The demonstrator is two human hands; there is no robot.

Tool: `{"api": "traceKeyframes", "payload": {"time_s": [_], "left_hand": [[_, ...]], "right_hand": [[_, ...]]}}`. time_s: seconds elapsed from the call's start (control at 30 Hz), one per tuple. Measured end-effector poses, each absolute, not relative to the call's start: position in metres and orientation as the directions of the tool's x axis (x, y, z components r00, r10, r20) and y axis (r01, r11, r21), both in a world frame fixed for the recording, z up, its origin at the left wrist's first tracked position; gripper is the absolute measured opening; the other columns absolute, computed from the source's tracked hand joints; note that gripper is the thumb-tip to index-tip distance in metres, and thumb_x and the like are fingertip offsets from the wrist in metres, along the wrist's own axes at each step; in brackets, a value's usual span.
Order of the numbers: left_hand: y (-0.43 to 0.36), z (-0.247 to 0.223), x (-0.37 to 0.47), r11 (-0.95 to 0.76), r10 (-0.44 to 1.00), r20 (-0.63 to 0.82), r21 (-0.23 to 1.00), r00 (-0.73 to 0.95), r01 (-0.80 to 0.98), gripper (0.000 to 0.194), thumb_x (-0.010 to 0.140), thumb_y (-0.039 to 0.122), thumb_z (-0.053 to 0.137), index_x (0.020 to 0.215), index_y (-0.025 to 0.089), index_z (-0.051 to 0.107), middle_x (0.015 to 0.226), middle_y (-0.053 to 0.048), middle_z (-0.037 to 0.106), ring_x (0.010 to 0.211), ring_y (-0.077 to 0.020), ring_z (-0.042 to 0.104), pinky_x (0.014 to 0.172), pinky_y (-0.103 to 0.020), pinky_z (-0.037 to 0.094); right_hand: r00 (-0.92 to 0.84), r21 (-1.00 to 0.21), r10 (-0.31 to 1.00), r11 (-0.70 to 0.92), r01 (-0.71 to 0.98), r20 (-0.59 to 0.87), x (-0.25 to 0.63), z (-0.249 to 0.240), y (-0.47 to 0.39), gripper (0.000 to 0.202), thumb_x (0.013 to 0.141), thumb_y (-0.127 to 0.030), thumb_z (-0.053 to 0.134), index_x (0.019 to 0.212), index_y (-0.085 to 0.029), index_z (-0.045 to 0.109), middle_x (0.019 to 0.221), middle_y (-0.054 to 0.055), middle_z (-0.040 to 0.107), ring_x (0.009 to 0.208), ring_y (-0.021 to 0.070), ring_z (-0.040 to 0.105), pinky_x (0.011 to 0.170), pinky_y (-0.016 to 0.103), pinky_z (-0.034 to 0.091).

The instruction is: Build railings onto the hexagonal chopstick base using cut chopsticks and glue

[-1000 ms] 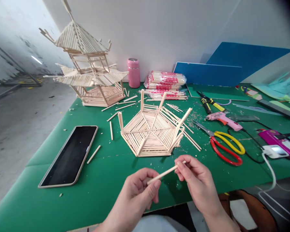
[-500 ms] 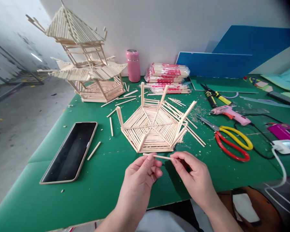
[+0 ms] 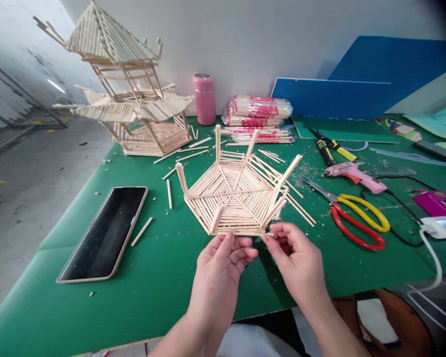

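A thin wooden stick (image 3: 250, 234) runs level between my two hands, along the front edge of a six-sided stick base (image 3: 230, 193) with upright posts at its corners. Thumb and fingers of my left hand (image 3: 225, 263) pinch the stick near its left end. My right hand (image 3: 295, 258) pinches the other end, close to the base's front right corner. Whether the stick touches the base's edge I cannot tell. A finished-looking stick pagoda (image 3: 134, 99) stands at the back left.
Scissors (image 3: 357, 220), a pink glue gun (image 3: 357, 176) and pliers (image 3: 332, 148) lie on the right. A phone (image 3: 104, 235) rests on the left. Behind are a pink flask (image 3: 204, 99) and wrapped stick bundles (image 3: 258, 111). Loose sticks (image 3: 193, 154) are scattered about the base.
Both hands have brought the stick slightly forward and levelled it, from just in front of the base to its front edge. The view has shifted a little.
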State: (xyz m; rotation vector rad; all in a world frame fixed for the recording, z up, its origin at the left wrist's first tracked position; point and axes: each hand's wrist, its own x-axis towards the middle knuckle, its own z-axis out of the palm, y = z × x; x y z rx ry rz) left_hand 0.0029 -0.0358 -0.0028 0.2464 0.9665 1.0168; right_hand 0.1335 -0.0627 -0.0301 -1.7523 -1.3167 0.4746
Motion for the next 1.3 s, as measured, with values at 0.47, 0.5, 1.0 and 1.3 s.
{"api": "traceKeyframes", "payload": {"time_s": [0.47,0.5,1.0,1.3], "left_hand": [[-0.031,-0.003,0.005,0.549,0.805,-0.559,0.574,0.200,-0.608,0.010,0.073,0.019,0.062,0.074,0.009,0.059,0.065,-0.007,0.066,0.055,-0.0132,0.061,0.060,-0.025,0.047],[-0.030,-0.003,0.005,0.551,0.804,-0.559,0.573,0.203,-0.606,0.011,0.072,0.019,0.062,0.075,0.009,0.058,0.065,-0.007,0.066,0.055,-0.0130,0.061,0.060,-0.025,0.047],[-0.028,-0.002,0.009,0.553,0.797,-0.572,0.558,0.196,-0.619,0.015,0.072,0.020,0.064,0.081,0.008,0.060,0.068,-0.008,0.067,0.058,-0.0146,0.063,0.063,-0.026,0.049],[-0.028,-0.003,0.012,0.542,0.797,-0.578,0.556,0.176,-0.629,0.014,0.073,0.018,0.064,0.082,0.007,0.061,0.073,-0.010,0.069,0.064,-0.0163,0.066,0.067,-0.027,0.051]], "right_hand": [[0.325,-0.852,0.933,-0.041,0.522,0.154,0.137,-0.031,-0.062,0.009,0.080,-0.029,0.056,0.083,-0.020,0.058,0.071,0.000,0.065,0.061,0.0127,0.061,0.057,0.022,0.048],[0.320,-0.855,0.936,-0.046,0.517,0.144,0.138,-0.031,-0.063,0.009,0.080,-0.029,0.056,0.082,-0.021,0.058,0.071,0.000,0.065,0.061,0.0122,0.061,0.057,0.021,0.048],[0.295,-0.914,0.954,-0.080,0.397,0.045,0.143,-0.029,-0.059,0.010,0.081,-0.031,0.055,0.086,-0.023,0.059,0.078,-0.002,0.065,0.064,0.0092,0.061,0.061,0.018,0.048],[0.351,-0.898,0.933,-0.084,0.433,0.082,0.144,-0.031,-0.065,0.009,0.080,-0.031,0.056,0.083,-0.022,0.056,0.071,-0.002,0.064,0.059,0.0100,0.061,0.054,0.019,0.048]]}}
